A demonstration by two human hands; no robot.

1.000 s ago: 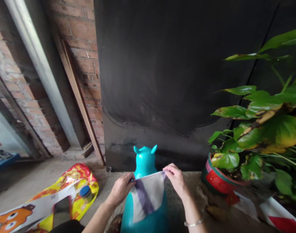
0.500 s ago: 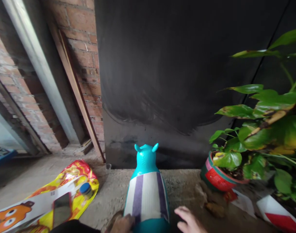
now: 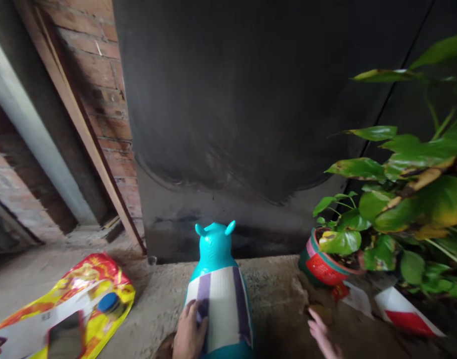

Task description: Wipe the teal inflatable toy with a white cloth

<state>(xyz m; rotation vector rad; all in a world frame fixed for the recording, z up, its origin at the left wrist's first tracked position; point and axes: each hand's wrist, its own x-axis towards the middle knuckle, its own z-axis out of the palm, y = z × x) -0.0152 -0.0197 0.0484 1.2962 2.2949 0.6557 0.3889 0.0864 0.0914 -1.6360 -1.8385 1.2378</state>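
In the head view, a turquoise inflatable animal toy (image 3: 215, 249) with two small ears stands on the floor, facing away from me. A white cloth with purple stripes (image 3: 221, 304) is wrapped around its body. My left hand (image 3: 189, 330) is on the left side of its back, fingers and thumb closed on the cloth, which bunches a little at a purple stripe. To the right of the toy, my right hand (image 3: 321, 333) is held apart from it over the floor. Its fingers are stretched out and hold nothing; part of this hand is blurred.
A dark panel (image 3: 228, 124) stands behind the toy. At right, a leafy plant grows in a red and green pot (image 3: 328, 269), with a red-and-white paper piece (image 3: 404, 314) nearby. At left, a yellow-red bag (image 3: 97, 271) carries a phone (image 3: 66, 335) and a blue-capped jar (image 3: 109, 303).
My left hand has moved up onto the cloth and closed on it. My right hand has moved right, farther from the toy. The view has swung slightly right.
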